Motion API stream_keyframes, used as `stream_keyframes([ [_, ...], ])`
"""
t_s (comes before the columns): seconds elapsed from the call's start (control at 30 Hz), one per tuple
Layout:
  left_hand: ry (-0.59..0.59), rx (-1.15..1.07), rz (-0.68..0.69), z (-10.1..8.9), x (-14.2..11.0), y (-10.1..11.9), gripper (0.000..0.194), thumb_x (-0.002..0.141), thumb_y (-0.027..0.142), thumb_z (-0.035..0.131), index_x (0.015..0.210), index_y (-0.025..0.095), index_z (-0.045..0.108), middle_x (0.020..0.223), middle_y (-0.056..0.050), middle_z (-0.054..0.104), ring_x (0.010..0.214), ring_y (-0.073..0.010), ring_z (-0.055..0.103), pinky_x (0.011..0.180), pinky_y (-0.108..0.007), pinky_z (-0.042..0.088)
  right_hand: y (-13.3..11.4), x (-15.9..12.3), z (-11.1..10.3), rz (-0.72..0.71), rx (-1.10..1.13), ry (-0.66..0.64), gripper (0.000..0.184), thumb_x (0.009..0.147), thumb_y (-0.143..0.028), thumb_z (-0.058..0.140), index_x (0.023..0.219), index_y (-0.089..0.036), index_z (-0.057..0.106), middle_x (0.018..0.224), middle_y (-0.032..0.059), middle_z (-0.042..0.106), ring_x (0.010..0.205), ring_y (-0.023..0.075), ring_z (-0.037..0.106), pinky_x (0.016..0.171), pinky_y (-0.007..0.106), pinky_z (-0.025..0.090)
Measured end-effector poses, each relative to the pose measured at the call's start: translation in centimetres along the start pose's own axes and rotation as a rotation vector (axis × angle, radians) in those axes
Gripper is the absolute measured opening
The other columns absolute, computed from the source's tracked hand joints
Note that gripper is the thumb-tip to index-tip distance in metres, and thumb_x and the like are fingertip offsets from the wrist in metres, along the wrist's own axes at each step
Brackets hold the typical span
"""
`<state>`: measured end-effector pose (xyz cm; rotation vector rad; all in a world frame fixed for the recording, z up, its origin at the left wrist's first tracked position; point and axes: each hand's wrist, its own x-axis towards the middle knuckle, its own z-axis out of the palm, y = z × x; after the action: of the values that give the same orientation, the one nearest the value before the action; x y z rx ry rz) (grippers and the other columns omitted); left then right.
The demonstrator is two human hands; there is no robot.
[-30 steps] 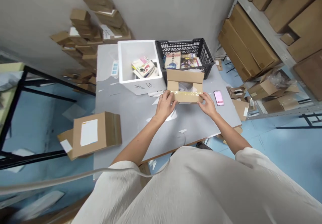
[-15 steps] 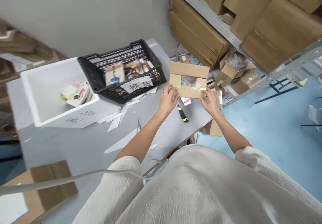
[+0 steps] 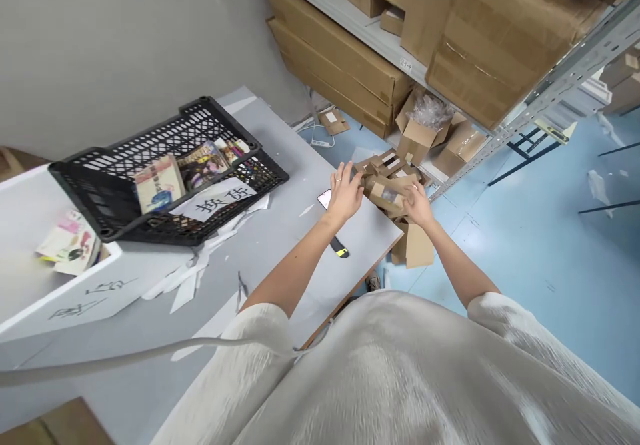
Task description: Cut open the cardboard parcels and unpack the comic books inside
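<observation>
Out past the table's right corner, a small open cardboard box (image 3: 386,191) is tilted and a little blurred, with something pale inside. My right hand (image 3: 419,205) pinches its right side. At the box's left end is my left hand (image 3: 345,195), its fingers raised and spread; whether the fingertips still touch the cardboard I cannot tell. Beneath my left wrist lies a black and yellow utility knife (image 3: 340,247) on the table, its upper part hidden. A phone (image 3: 325,198) with a lit screen lies just left of that hand.
A black plastic crate (image 3: 200,228) with books and a white bin (image 3: 107,258) with booklets stand on the grey table (image 3: 280,258). Paper scraps lie in front of them. Opened cartons (image 3: 420,131) crowd the floor beyond the table, below a metal shelf (image 3: 370,28) of boxes.
My view has turned right. The box has gone from above the table to beyond its right corner and tipped away. My left hand's fingers have lifted and spread.
</observation>
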<state>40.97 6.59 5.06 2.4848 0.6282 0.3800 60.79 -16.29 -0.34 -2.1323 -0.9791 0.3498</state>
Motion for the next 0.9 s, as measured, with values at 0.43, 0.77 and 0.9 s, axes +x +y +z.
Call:
stream_keyframes([
  [0.43,-0.132,0.029,-0.063,1.1,-3.5,-2.0,0.063,0.103,0.023,0.054,0.166,0.023,0.058,0.187,-0.017,0.038,0.176,-0.0406,0.029,0.143,-0.072,0.021,-1.5,1.3,4.2,-0.068,0.067,-0.178,0.045,0.095,-0.036,0.069,0.139,-0.024,0.077,0.159,0.0169,0.064,0.159,0.0372,0.053,0.140,0.058,0.038],
  [0.77,-0.127,0.082,-0.189,-1.2,-9.9,-4.1,0.060,0.105,0.025,0.059,0.165,0.024,0.059,0.182,-0.017,0.046,0.173,-0.0385,0.036,0.142,-0.063,0.028,-5.5,1.5,9.0,-0.194,0.056,-0.310,0.045,0.096,-0.034,0.065,0.139,-0.024,0.077,0.157,0.0163,0.067,0.153,0.0367,0.059,0.136,0.058,0.043],
  [0.9,-0.084,0.137,-0.275,-3.4,-14.1,-5.2,0.058,0.108,0.026,0.056,0.166,0.025,0.057,0.181,-0.016,0.048,0.172,-0.0351,0.039,0.141,-0.059,0.034,-8.8,1.2,12.3,-0.315,0.047,-0.394,0.044,0.099,-0.033,0.063,0.138,-0.021,0.077,0.155,0.0180,0.068,0.151,0.0366,0.061,0.135,0.058,0.044],
])
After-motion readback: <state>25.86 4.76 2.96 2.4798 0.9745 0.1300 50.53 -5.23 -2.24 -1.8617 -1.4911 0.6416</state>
